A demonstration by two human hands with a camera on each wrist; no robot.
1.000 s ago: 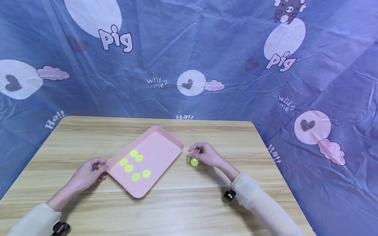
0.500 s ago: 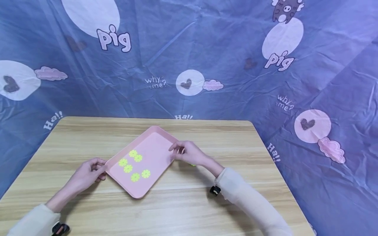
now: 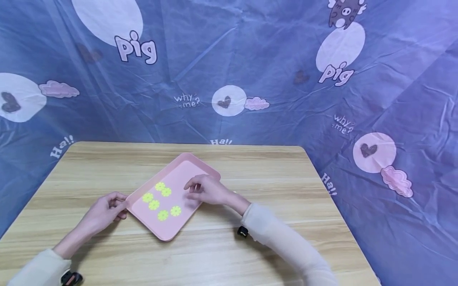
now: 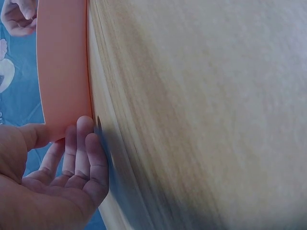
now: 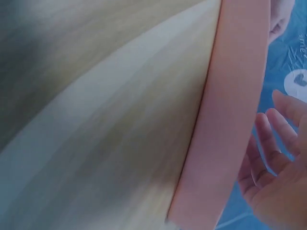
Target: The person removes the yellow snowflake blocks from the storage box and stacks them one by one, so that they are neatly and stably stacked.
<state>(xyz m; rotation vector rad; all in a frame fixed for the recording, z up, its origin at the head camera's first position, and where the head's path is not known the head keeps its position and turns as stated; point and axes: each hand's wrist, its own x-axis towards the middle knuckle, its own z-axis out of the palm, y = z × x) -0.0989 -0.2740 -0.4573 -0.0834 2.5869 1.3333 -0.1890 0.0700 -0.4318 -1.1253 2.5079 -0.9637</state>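
A pink rectangular tray (image 3: 186, 171) lies at an angle on the table. In it are several small yellow-green pieces (image 3: 162, 215), round with scalloped edges like flowers. My left hand (image 3: 103, 211) pinches the tray's left corner; the left wrist view has the thumb at the rim and fingers against the outer wall (image 4: 64, 72). Over the tray's right half is my right hand (image 3: 209, 190), its fingers loosely bent and apart. Nothing shows between them in the right wrist view, where that hand (image 5: 280, 177) is beside the tray wall (image 5: 230, 105).
The wooden table (image 3: 214, 254) stretches around the tray. Behind it hangs a blue cloth (image 3: 193, 59) printed with pigs, clouds and lettering. Black wrist devices sit under the left sleeve (image 3: 43, 270) and the right sleeve (image 3: 282, 242).
My right hand has moved left from beside the yellow-green piece on the table to over the tray. My forearm now covers that piece's spot. The left hand keeps its grip.
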